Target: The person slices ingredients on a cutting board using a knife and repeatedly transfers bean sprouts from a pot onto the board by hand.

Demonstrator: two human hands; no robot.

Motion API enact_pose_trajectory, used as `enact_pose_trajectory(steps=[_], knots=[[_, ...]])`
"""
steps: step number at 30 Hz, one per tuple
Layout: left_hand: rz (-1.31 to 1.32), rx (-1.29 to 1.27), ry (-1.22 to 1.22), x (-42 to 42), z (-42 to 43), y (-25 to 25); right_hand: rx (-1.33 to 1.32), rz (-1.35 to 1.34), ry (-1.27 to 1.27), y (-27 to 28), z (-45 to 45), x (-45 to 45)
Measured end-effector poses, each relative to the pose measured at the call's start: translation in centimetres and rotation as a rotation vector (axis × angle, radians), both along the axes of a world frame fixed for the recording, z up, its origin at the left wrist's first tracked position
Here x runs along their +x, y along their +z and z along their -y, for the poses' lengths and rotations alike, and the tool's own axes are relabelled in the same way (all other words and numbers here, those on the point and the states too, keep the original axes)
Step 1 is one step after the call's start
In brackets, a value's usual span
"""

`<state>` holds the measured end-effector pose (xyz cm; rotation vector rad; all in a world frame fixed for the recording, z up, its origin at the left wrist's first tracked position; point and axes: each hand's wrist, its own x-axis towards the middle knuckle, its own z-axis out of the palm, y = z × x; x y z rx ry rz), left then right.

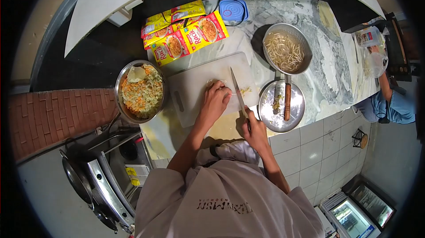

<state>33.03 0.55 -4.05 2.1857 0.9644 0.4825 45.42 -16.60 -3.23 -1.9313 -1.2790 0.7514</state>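
My right hand (255, 132) grips the handle of a long kitchen knife (237, 85), its blade pointing away from me over the white cutting board (190, 81). Left of the blade, my left hand (214, 103) presses curled fingers onto a pale piece of food (211, 82), mostly hidden under the fingertips. Small yellowish-green chopped bits (245, 90) lie on the board just right of the blade. Close to my right hand is a round steel plate (297, 113) with a clear-wrapped item (279, 97) showing green inside.
A steel bowl (164, 100) of shredded orange and green vegetables stands left. At the right, a saucepan (308, 54) holds pale strips in liquid, its wooden handle (287, 100) over the plate. Behind the board lie yellow-red food packets (188, 38) and a blue square item (233, 9). Another person's arm (386, 86) shows far right.
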Motion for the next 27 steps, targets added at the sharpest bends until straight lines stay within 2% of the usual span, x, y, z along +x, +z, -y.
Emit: enact_pose_trajectory(steps=[2,19,27], knots=[[-0.004,-0.063,0.009,0.0,0.1,0.2,-0.010,0.008,0.012,-0.1,0.0,0.0],[0.029,-0.057,0.014,-0.6,0.4,0.2,-0.092,0.032,0.019,0.4,0.0,0.0],[0.034,-0.083,0.021,-0.7,0.5,0.2,-0.037,0.044,0.031,-0.8,0.0,-0.4]])
